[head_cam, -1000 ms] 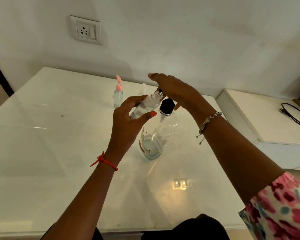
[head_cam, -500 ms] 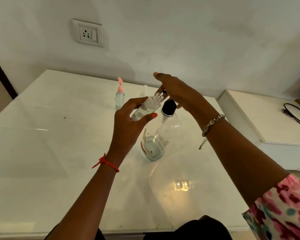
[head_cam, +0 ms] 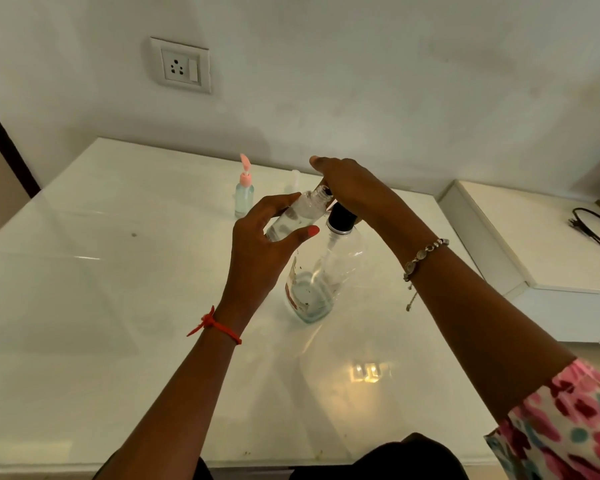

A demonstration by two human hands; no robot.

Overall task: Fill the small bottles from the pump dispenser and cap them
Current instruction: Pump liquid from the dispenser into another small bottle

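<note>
While left hand (head_cam: 257,258) grips tilted small bottle (head_cam: 297,214) | right hand (head_cam: 354,188), outstretched, presses pump dispenser (head_cam: 340,258)

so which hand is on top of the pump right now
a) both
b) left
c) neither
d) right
d: the right hand lies over the top of the pump bottle, while the left hand holds the small bottle tilted toward it.

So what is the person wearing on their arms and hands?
A knotted red thread bracelet circles the left wrist, and the thumbnail of the left hand is painted coral. A silvery beaded chain bracelet hangs on the right wrist. The right arm's sleeve is white with pink flowers and teal dots.
</note>
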